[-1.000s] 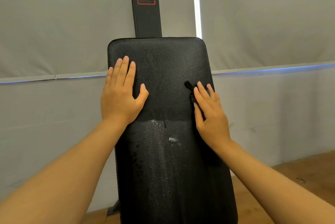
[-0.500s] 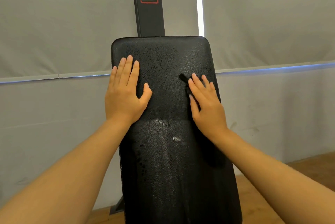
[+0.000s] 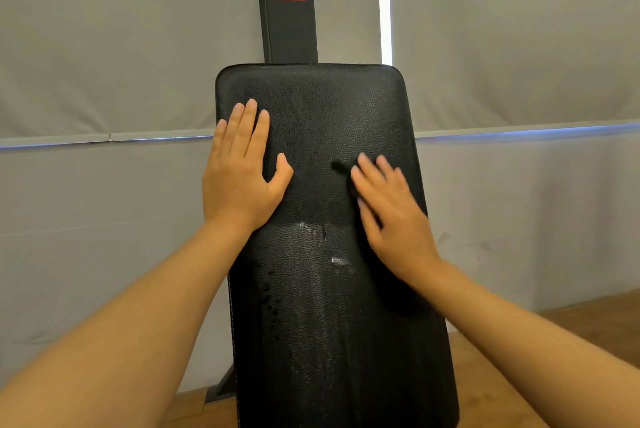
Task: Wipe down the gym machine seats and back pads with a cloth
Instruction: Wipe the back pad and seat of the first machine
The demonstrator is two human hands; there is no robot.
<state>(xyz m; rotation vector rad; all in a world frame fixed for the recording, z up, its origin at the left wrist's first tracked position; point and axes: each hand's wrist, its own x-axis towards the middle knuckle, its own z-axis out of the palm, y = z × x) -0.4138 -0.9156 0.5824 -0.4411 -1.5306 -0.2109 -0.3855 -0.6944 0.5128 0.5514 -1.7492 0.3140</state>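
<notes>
**Bracing and wiping the back pad**

Head view: the left hand lies flat, fingers straight, centre-left on the back pad, probably steadying it. The blurred right hand, fingers extended, presses a dark cloth centre-right, likely mid-wipe.

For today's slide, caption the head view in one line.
Left hand flat on the black back pad; right hand presses a dark cloth against it.

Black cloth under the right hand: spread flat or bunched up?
Cannot tell. Only a dark tip of the black cloth shows past the blurred right hand, which presses it flat-fingered against the black leather back pad.
</notes>
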